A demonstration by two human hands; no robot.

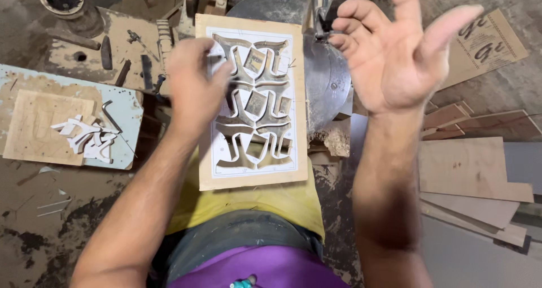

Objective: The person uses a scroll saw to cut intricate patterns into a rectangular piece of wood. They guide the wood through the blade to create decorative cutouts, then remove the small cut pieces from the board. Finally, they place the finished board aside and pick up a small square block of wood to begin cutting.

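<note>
The plywood panel (253, 99) lies flat in the middle of the scene, on the round metal table (324, 76) of a saw and partly over the person's lap, with a white paper pattern (255, 96) glued to its face. Most of the fretwork looks done: three rows of curved, interlocking shapes are already cut through, so dark gaps show between them, and only thin bridges and the small square centres remain inside the outline. Whether any lines are left uncut I cannot tell, since the left hand covers the panel's far left part. The left hand (195, 84) rests on that left edge, its fingers curled down onto the wood as if pinching or pressing it; the exact grip is blurred. The right hand (398, 56) is raised off the work to the right, palm up, its fingers spread wide and holding nothing. It hangs just in front of the saw's upright arm (323, 8) at the far edge. To the left, on a pale blue board (127, 110), a small pile of white cut-out pieces (84, 136) lies on a plywood square (39, 127), beside a bent hex key (110, 114). More plywood offcuts (471, 178) are stacked at the right.
</note>
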